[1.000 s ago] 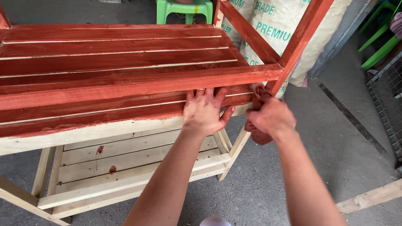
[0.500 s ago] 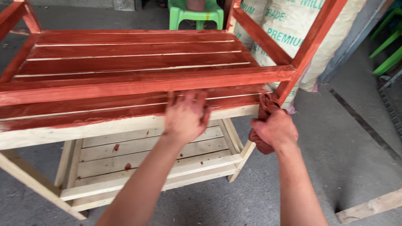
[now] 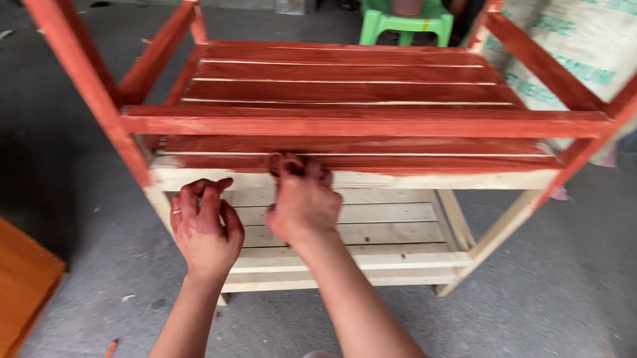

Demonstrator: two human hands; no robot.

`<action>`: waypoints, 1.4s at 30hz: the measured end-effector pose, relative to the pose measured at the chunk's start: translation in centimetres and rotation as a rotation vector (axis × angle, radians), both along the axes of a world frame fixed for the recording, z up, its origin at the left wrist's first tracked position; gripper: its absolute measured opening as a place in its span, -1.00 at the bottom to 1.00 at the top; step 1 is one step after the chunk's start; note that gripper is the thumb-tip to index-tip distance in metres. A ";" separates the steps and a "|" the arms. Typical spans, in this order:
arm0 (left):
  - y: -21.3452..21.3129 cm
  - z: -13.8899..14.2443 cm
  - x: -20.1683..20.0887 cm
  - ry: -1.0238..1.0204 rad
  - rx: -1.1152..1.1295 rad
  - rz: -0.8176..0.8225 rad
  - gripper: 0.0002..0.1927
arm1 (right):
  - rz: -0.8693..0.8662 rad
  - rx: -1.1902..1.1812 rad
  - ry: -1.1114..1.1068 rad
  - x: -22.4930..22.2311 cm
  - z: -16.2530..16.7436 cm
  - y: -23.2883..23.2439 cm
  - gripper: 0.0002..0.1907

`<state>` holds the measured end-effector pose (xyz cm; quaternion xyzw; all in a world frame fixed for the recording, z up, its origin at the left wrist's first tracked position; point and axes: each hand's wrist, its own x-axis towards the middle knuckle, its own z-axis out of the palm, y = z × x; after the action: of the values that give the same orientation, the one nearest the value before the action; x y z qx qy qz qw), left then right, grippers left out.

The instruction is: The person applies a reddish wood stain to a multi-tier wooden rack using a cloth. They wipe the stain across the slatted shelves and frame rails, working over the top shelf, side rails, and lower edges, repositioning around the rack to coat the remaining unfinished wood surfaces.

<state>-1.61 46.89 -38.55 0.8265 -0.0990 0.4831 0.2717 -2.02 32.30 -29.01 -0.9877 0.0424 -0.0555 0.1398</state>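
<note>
Two hands are at the wooden rack (image 3: 356,120): my right hand (image 3: 302,201) presses a dark rag, mostly hidden under clenched fingers, against the front rail of its middle shelf where red stain meets bare wood, seemingly to spread colour. My left hand (image 3: 207,226) hovers just below that rail, loosely curled, holding nothing I can see. Compared with half a second ago, both hands sit further left along the rail, away from the right post.
</note>
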 end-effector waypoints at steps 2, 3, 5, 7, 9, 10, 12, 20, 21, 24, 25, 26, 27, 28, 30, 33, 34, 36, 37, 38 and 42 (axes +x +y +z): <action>3.1 -0.3 -0.3 0.007 -0.043 0.078 -0.56 | 0.094 0.022 0.011 0.7 0.0 4.4 -0.21; 4.7 -0.3 -0.3 0.010 -0.068 0.118 -0.55 | 0.135 0.015 0.027 1.0 0.3 6.4 -0.20; 7.8 -0.2 -0.5 0.017 -0.115 0.200 -0.54 | 0.224 -0.008 0.055 1.6 0.8 10.0 -0.19; 10.3 -0.1 -0.6 0.032 -0.156 0.271 -0.55 | 0.243 -0.073 0.128 2.0 1.4 13.1 -0.32; 11.9 0.0 -0.2 0.041 -0.177 0.311 -0.56 | 0.251 -0.134 0.120 2.3 1.5 14.3 -0.37; 12.5 0.0 -0.1 0.051 -0.187 0.329 -0.57 | 0.253 -0.165 0.080 2.5 1.5 14.4 -0.36; 13.0 0.0 1.1 0.075 -0.231 0.318 -0.59 | 0.272 -0.204 0.056 2.8 1.2 13.9 -0.30; 12.2 -0.9 3.1 0.134 -0.356 0.311 -0.66 | 0.289 -0.030 0.087 2.6 -0.2 12.7 -0.35; 12.1 -1.1 2.9 0.135 -0.363 0.309 -0.66 | 0.293 0.063 0.078 2.5 -0.3 12.9 -0.24; 12.4 -0.9 2.4 0.132 -0.371 0.310 -0.66 | 0.299 0.329 0.011 3.0 -0.3 13.7 0.00; 12.7 -0.8 2.1 0.142 -0.368 0.315 -0.67 | 0.297 0.421 -0.022 3.4 -0.1 14.1 0.02; 13.1 -0.7 1.8 0.155 -0.370 0.318 -0.67 | 0.292 0.517 -0.057 3.6 0.0 14.7 0.05; 13.4 -0.6 1.7 0.162 -0.367 0.317 -0.67 | 0.283 0.563 -0.040 3.8 0.1 15.2 0.02; 14.0 -0.3 1.8 0.161 -0.361 0.314 -0.67 | 0.277 0.614 -0.031 3.9 0.2 15.8 0.00; 14.9 0.0 1.6 0.155 -0.365 0.316 -0.65 | 0.250 0.566 0.017 3.7 0.2 16.2 0.00; 15.8 0.0 1.2 0.186 -0.385 0.332 -0.64 | 0.213 0.337 0.136 3.1 0.0 15.6 0.01; 16.1 -0.1 1.2 0.195 -0.393 0.340 -0.63 | 0.216 0.303 0.160 3.1 0.0 15.2 -0.03; 16.2 -0.5 1.1 0.208 -0.410 0.330 -0.64 | 0.220 0.333 0.186 3.5 0.2 14.7 -0.05; 16.3 -0.6 1.2 0.206 -0.417 0.323 -0.64 | 0.227 0.399 0.173 3.9 0.5 14.8 -0.03; 16.3 -0.8 1.2 0.209 -0.405 0.322 -0.63 | 0.230 0.463 0.162 4.4 0.8 14.9 -0.01; 16.5 -1.7 1.1 0.261 -0.404 0.339 -0.62 | 0.242 0.446 0.141 4.8 1.1 15.9 -0.19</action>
<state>-0.56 63.40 -40.20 0.8156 0.1742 0.4211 0.3565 2.74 48.22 -27.88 -0.9318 -0.0553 0.0413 0.3564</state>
